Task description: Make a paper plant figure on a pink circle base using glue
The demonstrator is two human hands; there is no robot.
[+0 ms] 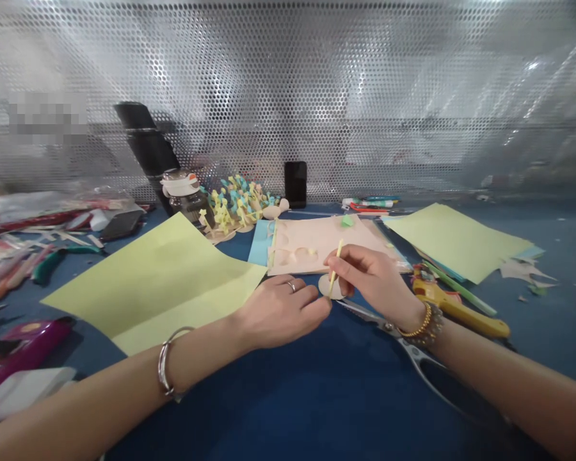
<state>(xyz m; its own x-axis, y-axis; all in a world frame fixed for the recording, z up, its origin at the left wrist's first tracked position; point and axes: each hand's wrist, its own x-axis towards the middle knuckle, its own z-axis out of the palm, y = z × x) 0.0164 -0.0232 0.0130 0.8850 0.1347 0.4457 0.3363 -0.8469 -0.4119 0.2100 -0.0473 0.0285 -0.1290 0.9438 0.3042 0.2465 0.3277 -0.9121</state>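
Note:
Between thumb and fingers, my right hand (372,278) pinches a thin pale-yellow paper stick (336,267), which stands nearly upright. The curled fingers of my left hand (288,312) meet its lower end; their tips are partly hidden. Behind the stick lies a small round cream paper disc (324,286). Silver scissors (388,326) lie beneath my right wrist. A large sheet of yellow paper (168,282) extends left from my left hand. Just beyond both hands is a pale pink paper stack (326,237) with curled cut pieces and a green scrap (347,221) on top.
Small yellow, blue and pink paper figures (240,202) stand by a dark jar (187,198) and a black cylinder (146,141). A phone (296,184) leans against the perforated metal panel (365,77). A yellow-handled cutter (461,310), more paper (461,240) and a purple tool (26,349) flank my hands.

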